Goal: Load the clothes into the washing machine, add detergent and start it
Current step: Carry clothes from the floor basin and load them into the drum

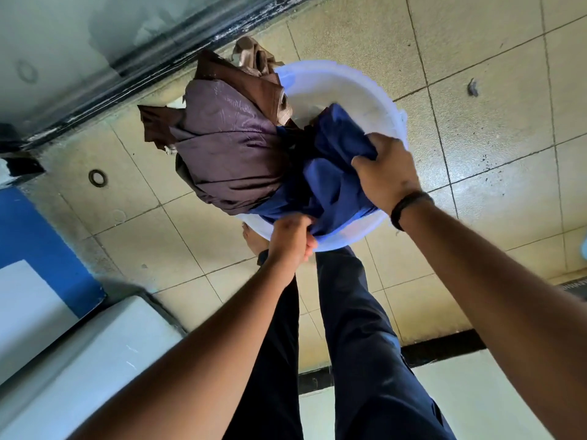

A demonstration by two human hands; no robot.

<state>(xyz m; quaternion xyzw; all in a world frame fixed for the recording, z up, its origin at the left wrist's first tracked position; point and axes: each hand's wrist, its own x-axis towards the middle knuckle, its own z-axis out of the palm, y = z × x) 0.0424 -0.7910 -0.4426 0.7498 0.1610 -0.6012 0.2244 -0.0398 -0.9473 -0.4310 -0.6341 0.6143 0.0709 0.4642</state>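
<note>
While the person is bending over the white plastic basin (343, 87) on the tiled floor (476, 42), both hands are gathering the laundry heaped in it. The left hand (290, 238) is at the near rim, its fingers (309, 244) clenched round a fold of the blue garment (330, 182), and the right hand (386, 173) is gripping the same blue cloth further to the right, knuckles up, a dark band (409, 208) sitting on that wrist. Taking the bundle from two sides like this looks meant to lift the whole lot in one go rather than piece by piece.

Over the basin's left edge a shiny purple-brown garment (228, 157) is spilling, with a darker brown cloth (251, 84) and a tan piece (252, 57) lying beyond it at the far side; these loose ends may drag or drop when the pile is raised.

At the near left, the white top of what is probably the washing machine (82, 354) is showing, with a blue panel (38, 246) beside it; nothing is loaded in it yet, as far as can be seen. The person's dark-trousered legs (359, 338) are standing just near of the basin, between it and the machine's side. A round floor drain (97, 178) is lying to the left, well apart from the clothes.
</note>
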